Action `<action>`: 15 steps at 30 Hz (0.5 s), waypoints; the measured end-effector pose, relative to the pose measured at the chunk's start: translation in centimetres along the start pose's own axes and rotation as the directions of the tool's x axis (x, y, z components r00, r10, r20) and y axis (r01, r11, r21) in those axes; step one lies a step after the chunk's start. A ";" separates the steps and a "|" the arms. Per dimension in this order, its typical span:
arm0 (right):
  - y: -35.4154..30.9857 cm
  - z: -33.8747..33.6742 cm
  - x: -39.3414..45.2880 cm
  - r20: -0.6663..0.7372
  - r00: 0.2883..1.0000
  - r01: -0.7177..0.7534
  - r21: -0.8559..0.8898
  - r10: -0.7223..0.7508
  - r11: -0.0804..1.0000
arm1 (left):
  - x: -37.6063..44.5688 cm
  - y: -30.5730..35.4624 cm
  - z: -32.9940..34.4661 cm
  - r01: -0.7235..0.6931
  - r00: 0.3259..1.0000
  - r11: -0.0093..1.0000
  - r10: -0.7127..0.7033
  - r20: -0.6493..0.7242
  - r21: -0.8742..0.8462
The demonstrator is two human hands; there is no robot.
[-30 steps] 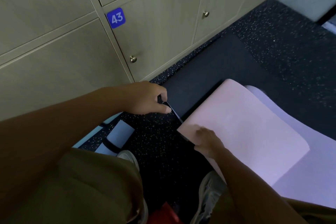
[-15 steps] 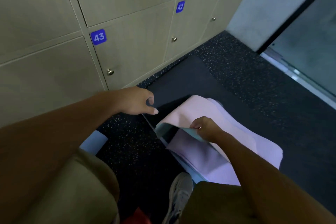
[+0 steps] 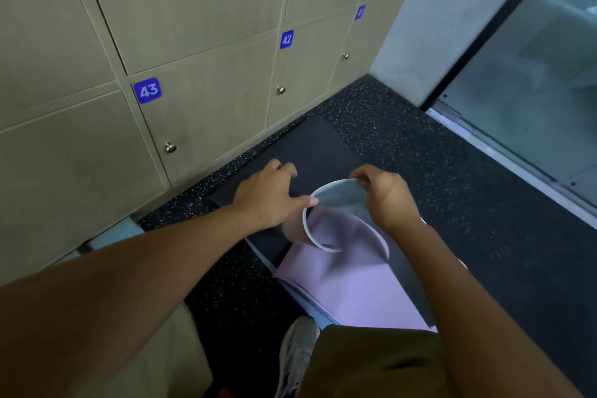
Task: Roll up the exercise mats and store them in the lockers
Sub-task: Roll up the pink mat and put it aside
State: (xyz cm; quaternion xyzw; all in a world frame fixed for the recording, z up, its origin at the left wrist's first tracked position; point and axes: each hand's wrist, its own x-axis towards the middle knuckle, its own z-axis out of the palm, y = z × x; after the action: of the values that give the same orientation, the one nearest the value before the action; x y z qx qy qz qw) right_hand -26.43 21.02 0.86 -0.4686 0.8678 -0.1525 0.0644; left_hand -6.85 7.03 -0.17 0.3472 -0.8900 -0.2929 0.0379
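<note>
A lilac exercise mat [image 3: 352,284] with a pale blue underside lies on the floor in front of me, its near end curled up into a loose loop [image 3: 336,200]. My right hand [image 3: 384,197] grips the top edge of that loop. My left hand [image 3: 274,194] rests with spread fingers on a dark grey mat [image 3: 310,145] beside the loop, its thumb touching the curled edge. Beige lockers [image 3: 206,113] numbered 43, 42 and 41 line the wall to the left, all doors closed.
A pale blue rolled mat [image 3: 113,233] lies by the locker base at the left. My white shoe [image 3: 297,355] stands just below the lilac mat. Speckled black floor [image 3: 436,171] runs to a glass partition [image 3: 533,74] on the right.
My right hand has carried the lilac mat's end further over, curling it into a loop. My left hand moved right onto the dark mat. The view tilted up toward the lockers.
</note>
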 end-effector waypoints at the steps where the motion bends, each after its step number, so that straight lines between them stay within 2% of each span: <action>1: -0.5 -0.4 0.0 -0.016 1.000 0.011 0.029 -0.011 1.000 | 0.2 0.4 0.1 0.014 0.999 0.998 -0.016 -0.041 -0.060; 3: -1.2 -1.0 0.0 -0.051 0.999 0.014 0.120 -0.008 0.993 | 0.4 0.8 0.2 -0.018 0.993 0.990 0.002 -0.115 -0.142; 6: -1.4 -1.5 0.4 -0.101 0.995 0.011 0.257 0.016 0.966 | 0.9 0.5 0.6 -0.078 0.980 0.982 0.043 -0.196 -0.173; 8: -1.5 -1.0 0.7 -0.081 0.996 -0.010 0.299 0.036 0.954 | 1.1 -0.2 1.0 -0.073 0.986 0.987 0.050 -0.159 -0.143; 11: -0.9 0.7 0.5 0.017 0.999 -0.053 0.346 0.051 0.937 | 1.3 -1.5 2.0 -0.049 0.998 0.999 0.049 -0.027 0.001; 13: -0.3 1.4 0.5 0.072 0.996 -0.078 0.365 0.055 0.928 | 1.7 -2.1 2.3 -0.027 1.000 1.000 0.027 0.004 -0.008; 15: -0.1 1.4 0.6 0.101 0.994 -0.081 0.360 0.048 0.929 | 2.3 -2.1 2.1 -0.016 1.000 0.998 0.014 -0.028 -0.058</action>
State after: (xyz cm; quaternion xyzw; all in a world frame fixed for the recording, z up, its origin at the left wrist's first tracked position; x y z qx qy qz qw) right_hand -26.34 20.23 -0.38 -0.4261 0.8356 -0.2870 0.1944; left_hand -7.88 5.38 -3.40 0.3432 -0.8831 -0.3138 0.0626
